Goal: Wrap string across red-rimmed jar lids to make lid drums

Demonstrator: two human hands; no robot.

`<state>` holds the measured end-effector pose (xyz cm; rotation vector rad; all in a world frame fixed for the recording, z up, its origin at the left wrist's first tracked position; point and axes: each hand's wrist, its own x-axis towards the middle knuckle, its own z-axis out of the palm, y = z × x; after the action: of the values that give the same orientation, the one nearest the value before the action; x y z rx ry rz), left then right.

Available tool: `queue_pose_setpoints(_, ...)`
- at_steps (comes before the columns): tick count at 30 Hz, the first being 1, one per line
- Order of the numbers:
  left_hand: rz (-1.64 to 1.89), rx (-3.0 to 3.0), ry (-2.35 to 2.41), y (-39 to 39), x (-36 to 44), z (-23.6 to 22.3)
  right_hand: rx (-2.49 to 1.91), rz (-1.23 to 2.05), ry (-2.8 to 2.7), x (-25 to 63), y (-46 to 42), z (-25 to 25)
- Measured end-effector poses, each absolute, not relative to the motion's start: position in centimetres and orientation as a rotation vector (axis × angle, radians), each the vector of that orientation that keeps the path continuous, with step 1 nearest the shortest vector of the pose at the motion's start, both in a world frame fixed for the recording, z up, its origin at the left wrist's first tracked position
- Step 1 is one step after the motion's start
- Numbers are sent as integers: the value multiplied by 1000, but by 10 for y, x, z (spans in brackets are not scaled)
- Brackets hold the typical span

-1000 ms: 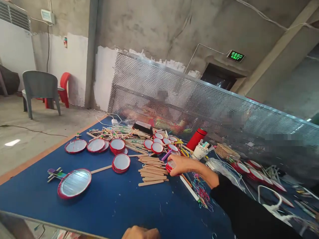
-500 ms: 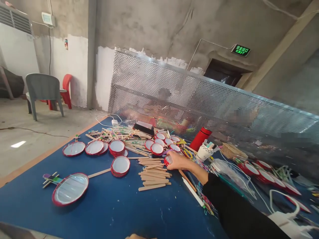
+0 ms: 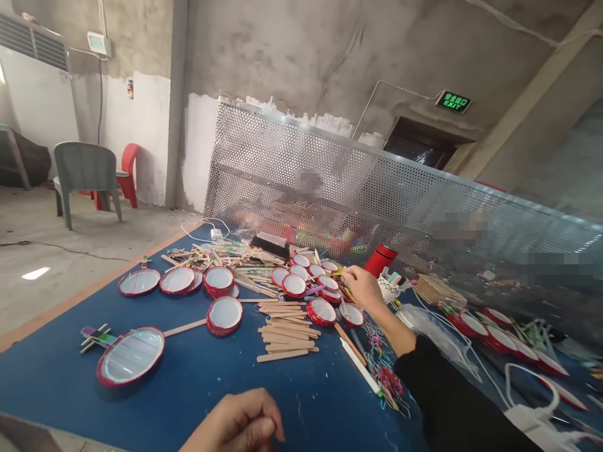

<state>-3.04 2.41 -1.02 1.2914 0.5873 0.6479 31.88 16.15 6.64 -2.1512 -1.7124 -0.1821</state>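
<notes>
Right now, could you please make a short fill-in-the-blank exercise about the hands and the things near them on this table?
1. The round disc nearest the right hand has a ____ rim.
2. The tabletop under the left hand is ____.
3. The sleeve on the right arm is ____.

Missing words: red; blue; black.

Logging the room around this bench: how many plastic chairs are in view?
2: a grey plastic chair on the floor left of the bench, and a red plastic chair behind it by the wall; others may be hidden.
</notes>
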Motion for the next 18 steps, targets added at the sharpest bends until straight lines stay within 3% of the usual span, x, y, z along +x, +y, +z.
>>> queue_pose_setpoints(8,1105,812,613,24,-29,-12,-2178,-213,-1844,308,167,53)
queue_pose_setpoints(18,1053,1052,717,19,-30,-19,-2145,-289,-2402,265,196,32)
